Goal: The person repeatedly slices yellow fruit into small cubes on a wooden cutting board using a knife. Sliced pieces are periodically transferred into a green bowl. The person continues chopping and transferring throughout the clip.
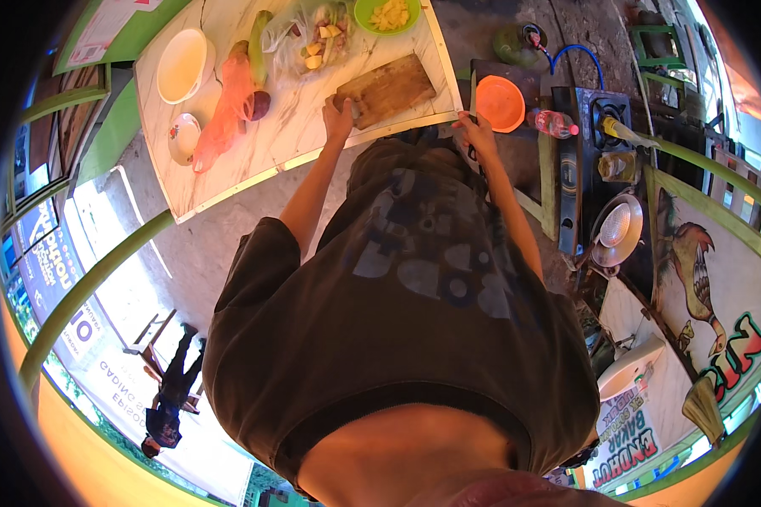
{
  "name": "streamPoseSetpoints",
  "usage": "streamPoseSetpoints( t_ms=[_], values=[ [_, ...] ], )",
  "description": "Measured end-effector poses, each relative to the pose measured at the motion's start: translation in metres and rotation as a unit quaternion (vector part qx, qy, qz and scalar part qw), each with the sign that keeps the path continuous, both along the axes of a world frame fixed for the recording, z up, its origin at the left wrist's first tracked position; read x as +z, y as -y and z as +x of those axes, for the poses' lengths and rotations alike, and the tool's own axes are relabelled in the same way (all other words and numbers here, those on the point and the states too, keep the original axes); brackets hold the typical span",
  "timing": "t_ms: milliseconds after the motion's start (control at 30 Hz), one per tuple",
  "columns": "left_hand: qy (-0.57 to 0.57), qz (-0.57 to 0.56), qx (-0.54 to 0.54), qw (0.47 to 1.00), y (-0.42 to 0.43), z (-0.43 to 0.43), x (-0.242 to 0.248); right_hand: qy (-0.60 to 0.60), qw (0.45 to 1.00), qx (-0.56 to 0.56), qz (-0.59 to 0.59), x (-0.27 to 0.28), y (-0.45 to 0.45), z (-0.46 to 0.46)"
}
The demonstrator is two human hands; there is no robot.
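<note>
A wooden cutting board [390, 90] lies at the near edge of a marble-patterned table [292, 149]. My left hand [338, 120] is at the board's left end, with something small and pale by its fingertips that I cannot make out. Beyond the table's right corner, my right hand [477, 133] grips a knife [473, 95], its blade pointing away from me. Behind the board stand a green bowl [412, 7] of yellow cut pieces and a clear plastic bag [292, 38] with cut vegetables. A red plastic bag [225, 108], a long green vegetable [258, 54] and a dark purple round item [261, 105] lie to the left.
A white basin [184, 66] and a small floral bowl [184, 136] stand at the table's left. Right of me are an orange bowl [500, 103], a plastic bottle [555, 123], a gas stove [583, 165], a pan [617, 231] and a gas cylinder [517, 44]. A person [168, 405] is behind at left.
</note>
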State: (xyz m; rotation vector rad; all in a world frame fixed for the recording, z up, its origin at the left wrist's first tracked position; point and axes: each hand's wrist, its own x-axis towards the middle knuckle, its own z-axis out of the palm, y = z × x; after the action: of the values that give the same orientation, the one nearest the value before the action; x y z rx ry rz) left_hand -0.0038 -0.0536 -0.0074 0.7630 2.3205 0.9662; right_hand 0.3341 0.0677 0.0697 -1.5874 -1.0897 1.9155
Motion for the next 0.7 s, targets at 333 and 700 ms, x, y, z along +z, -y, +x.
streamPoseSetpoints(
  t_ms=[333, 700],
  values=[
    [-0.17, 0.085, -0.019, 0.982, -0.029, 0.0, 0.022, 0.024, 0.998, 0.011, 0.058, -0.001, 0.014, -0.033],
    [-0.295, 0.174, -0.341, 0.876, -0.158, -0.129, 0.018, 0.043, 0.995, -0.039, 0.076, 0.013, 0.053, -0.034]
  ],
)
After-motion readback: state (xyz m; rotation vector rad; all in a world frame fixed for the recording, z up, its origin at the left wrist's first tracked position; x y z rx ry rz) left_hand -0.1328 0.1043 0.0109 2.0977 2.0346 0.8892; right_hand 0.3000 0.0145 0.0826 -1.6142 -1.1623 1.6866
